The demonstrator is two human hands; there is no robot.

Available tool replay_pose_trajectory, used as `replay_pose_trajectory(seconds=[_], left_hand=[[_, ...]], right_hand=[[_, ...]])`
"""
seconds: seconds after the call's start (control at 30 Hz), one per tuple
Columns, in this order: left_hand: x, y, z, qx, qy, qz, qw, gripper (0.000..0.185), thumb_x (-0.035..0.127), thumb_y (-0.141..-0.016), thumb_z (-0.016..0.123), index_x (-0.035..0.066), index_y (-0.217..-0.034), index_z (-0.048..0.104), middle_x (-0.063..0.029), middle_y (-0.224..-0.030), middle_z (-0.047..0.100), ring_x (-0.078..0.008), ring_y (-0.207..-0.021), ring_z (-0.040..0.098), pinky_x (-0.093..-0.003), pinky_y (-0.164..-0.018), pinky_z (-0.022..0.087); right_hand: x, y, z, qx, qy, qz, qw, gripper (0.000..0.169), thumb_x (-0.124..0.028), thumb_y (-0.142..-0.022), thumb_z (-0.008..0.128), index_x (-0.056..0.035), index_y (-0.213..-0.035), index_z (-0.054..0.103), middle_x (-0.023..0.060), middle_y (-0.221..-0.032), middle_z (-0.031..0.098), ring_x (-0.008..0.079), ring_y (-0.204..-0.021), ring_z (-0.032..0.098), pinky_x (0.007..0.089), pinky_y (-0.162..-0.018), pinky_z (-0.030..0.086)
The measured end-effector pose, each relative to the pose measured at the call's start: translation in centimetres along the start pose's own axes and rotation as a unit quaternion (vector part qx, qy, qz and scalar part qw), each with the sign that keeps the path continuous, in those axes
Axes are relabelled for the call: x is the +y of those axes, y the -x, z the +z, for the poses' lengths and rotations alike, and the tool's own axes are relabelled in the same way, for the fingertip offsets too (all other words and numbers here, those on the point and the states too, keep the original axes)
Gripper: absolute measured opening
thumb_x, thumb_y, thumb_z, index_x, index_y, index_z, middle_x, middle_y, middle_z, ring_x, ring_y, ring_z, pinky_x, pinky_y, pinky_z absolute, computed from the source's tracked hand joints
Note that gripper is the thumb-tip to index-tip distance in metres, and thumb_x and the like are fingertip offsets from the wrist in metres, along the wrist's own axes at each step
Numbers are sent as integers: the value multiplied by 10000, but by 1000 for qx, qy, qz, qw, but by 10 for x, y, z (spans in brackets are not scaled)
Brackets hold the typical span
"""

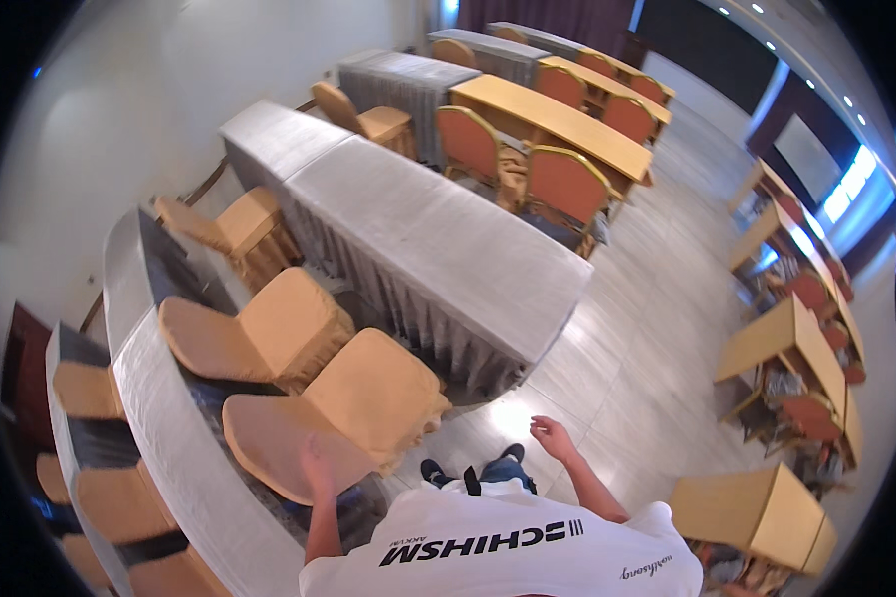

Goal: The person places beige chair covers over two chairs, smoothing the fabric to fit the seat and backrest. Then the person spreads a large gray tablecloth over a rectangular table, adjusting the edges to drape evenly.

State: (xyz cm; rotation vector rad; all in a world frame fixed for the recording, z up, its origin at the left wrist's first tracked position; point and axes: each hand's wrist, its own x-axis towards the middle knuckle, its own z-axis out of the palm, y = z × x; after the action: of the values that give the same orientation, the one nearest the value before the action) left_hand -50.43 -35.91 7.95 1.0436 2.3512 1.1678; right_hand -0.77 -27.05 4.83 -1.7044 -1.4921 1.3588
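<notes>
My left hand [316,464] appears in front of the backrest of the nearest covered chair [381,395]. It is blurred, and whether it touches the cloth cannot be told; nothing shows in it. On the other side, my right hand [551,438] hangs over the tiled floor [620,366], fingers loosely bent and apart, holding nothing. A second chair [295,321] in the same tan cover stands beside the first. Both face a long table [433,216] draped in silver-grey cloth with a pleated skirt.
Another draped table [172,418] runs behind these chairs, with more tan-covered chairs [119,504] beyond. Farther ahead, orange-backed chairs [567,183] stand at a bare wooden table [552,123]. Wooden tables [761,336] line the right side across the tiled aisle. A wall [157,97] bounds the left.
</notes>
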Motion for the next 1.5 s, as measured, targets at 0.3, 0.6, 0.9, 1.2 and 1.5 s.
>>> replay_pose_trajectory(seconds=[0.3,0.6,0.9,1.2,1.5], left_hand=[[161,15,153,-380,273,91,879,240,119,-875,516,-19,-1071,518,-108,-1019,587,-152,-928,561,-247,-805,440],[356,93,328,-534,232,211,785,291,164,-883,495,-5,-1119,506,-75,-1025,586,-133,-889,566,-250,-751,444],[412,154,406,-641,195,127,732,275,148,-886,475,4,-1118,505,-66,-1038,592,-119,-877,576,-221,-701,432],[472,138,518,-632,217,67,741,267,126,-877,469,9,-1115,498,-92,-1053,591,-134,-894,581,-246,-739,447],[548,97,623,-622,248,54,741,272,122,-874,444,-9,-1107,494,-113,-1063,583,-162,-914,585,-250,-745,453]], right_hand=[[-13,39,-63,90,-226,-73,967,596,-177,-811,626,-30,-1303,324,200,-1235,451,233,-1020,542,323,-846,453],[-2,4,-208,200,-229,-165,938,654,-172,-796,642,-59,-1332,285,183,-1286,393,240,-1090,484,330,-873,435],[29,9,-298,316,-283,-180,887,638,-128,-799,634,-58,-1333,292,178,-1283,390,197,-1036,514,286,-840,442],[42,-70,-380,311,-269,-147,900,569,-96,-806,611,-8,-1296,334,168,-1252,437,165,-1013,533,259,-826,443],[31,-187,-468,298,-297,-119,899,509,-89,-809,593,6,-1259,375,161,-1230,465,191,-1011,546,287,-822,460]])
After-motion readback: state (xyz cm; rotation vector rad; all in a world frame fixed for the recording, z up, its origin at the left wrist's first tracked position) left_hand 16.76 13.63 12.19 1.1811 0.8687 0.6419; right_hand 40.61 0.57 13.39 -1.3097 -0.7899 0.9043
